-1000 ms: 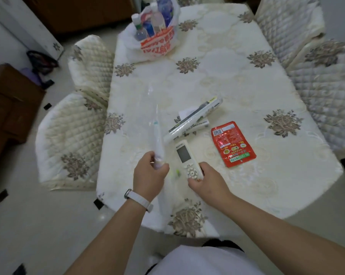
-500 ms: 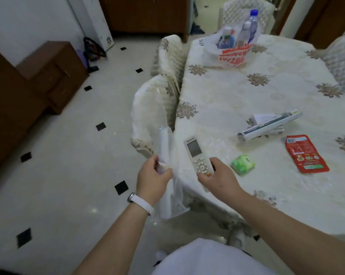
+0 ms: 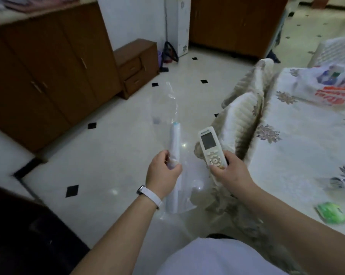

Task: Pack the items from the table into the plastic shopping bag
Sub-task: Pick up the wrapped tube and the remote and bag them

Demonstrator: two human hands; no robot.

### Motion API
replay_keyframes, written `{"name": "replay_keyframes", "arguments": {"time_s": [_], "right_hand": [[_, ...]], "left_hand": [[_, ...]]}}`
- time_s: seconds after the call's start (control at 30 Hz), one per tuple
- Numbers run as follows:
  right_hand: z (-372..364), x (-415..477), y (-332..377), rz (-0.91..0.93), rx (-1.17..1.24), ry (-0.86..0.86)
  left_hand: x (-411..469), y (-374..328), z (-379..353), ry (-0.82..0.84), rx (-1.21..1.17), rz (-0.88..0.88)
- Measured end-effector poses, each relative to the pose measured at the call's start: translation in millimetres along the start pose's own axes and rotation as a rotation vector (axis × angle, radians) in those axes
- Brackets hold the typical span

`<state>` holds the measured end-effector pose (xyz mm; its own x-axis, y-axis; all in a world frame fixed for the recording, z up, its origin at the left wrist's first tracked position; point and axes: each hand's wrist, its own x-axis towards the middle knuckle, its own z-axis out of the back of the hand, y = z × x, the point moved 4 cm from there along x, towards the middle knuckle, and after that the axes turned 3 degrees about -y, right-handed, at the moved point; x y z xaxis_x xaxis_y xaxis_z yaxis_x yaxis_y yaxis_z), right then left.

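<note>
**Cream tile, brown wood, two items in hand**

From my remote seat, the biggest thing on the feed was the cream tiled floor with small black diamond insets (image 3: 108, 155). Behind it stood tall brown wooden cabinets (image 3: 48, 76) and a low brown drawer unit (image 3: 135, 64). Down the right side ran the table under a cream embroidered cloth (image 3: 296, 155), with two quilted cream chair covers (image 3: 241, 120) close against its edge.

The white plastic shopping bag with red print (image 3: 330, 84) sat on the far part of that table, well apart from both hands. It was too blurred for me to tell what it held.

The left hand (image 3: 163, 173) was out over the floor. Its fingers were curled tight round a slender white stick-shaped item in a clear plastic sleeve (image 3: 174, 141). The item stood nearly upright, and the sleeve ran on above and below the fist.

The right hand (image 3: 230, 173), just beside the nearer chair cover, gripped the lower end of a white remote control with a grey screen (image 3: 210, 147), which faced up at me. The two held items were near each other but not touching.

On the cloth lay a small green packet (image 3: 331, 212) and, further along, a blurred bundle of white tubes (image 3: 344, 180). A white wristband (image 3: 149, 195) circled the left wrist.
</note>
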<state>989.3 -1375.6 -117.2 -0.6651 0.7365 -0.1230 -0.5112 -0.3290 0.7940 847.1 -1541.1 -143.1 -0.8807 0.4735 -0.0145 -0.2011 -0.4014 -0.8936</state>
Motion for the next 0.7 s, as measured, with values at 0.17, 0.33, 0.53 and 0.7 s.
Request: {"name": "replay_keyframes", "arguments": {"time_s": [0.17, 0.33, 0.53, 0.7], "right_hand": [[-44, 35, 26, -0.010, 0.071, 0.081], [-89, 89, 49, 0.021, 0.091, 0.150], [-126, 182, 74, -0.023, 0.160, 0.163], [-138, 260, 105, -0.046, 0.212, 0.163]], "left_hand": [[31, 25, 37, -0.076, 0.046, 0.045], [77, 49, 59, -0.117, 0.047, 0.134], [174, 52, 75, -0.119, 0.072, 0.199], [266, 35, 81, -0.097, 0.090, 0.218]]}}
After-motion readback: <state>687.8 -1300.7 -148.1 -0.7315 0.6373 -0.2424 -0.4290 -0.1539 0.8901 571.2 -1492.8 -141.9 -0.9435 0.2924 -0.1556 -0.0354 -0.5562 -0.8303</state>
